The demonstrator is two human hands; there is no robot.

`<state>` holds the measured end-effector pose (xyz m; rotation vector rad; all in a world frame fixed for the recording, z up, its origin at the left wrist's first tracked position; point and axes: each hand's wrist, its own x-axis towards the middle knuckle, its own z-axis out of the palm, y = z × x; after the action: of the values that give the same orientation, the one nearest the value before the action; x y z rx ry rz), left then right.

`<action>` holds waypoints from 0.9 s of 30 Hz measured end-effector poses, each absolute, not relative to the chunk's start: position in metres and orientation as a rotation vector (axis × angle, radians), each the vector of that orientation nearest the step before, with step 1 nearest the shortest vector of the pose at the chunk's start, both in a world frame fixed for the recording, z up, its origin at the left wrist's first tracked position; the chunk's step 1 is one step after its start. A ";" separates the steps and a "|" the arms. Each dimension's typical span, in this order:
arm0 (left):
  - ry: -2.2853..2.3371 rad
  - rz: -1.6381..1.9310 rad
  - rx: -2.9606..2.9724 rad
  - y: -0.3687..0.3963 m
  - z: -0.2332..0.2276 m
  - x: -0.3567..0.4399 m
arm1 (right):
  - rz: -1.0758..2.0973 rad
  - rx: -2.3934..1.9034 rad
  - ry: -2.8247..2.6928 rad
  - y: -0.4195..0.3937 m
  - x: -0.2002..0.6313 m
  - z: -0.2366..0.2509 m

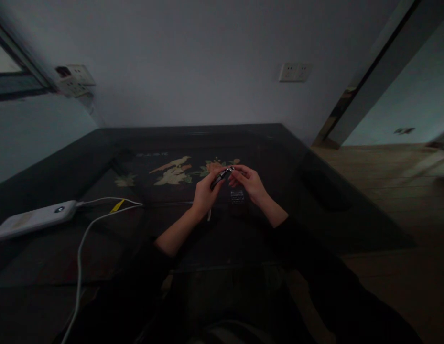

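L hand [206, 191] clamped on dark item [219, 178], prob to steady it — R hand [248, 181] pinching its shiny end [230, 169], 2 hands v close together.

2 black sleeves [311, 258], 2 bare hands [205, 193]

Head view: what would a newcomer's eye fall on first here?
Probably the two bare hands at the centre: the left hand grips a slim, shiny dark item, with the right hand's fingertips at its silvery end. Next, the white power bank with its white cable stands out at the left of the dark table. The pale bird-and-flower design shows on the tabletop, mostly beyond and left of the hands.
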<state>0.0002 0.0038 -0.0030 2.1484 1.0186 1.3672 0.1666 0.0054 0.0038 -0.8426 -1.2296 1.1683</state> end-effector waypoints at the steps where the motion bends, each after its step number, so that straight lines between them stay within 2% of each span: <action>1: 0.999 1.379 2.145 0.004 -0.004 0.000 | 1.172 -0.839 -1.236 0.005 0.167 0.004; 27: 0.922 1.457 2.118 0.004 -0.002 -0.001 | 1.092 -0.800 -1.298 0.002 0.170 0.012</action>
<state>-0.0009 0.0043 -0.0019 2.1182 0.9221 1.4568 0.1700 0.0021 0.0116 -0.8003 -1.2979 1.0922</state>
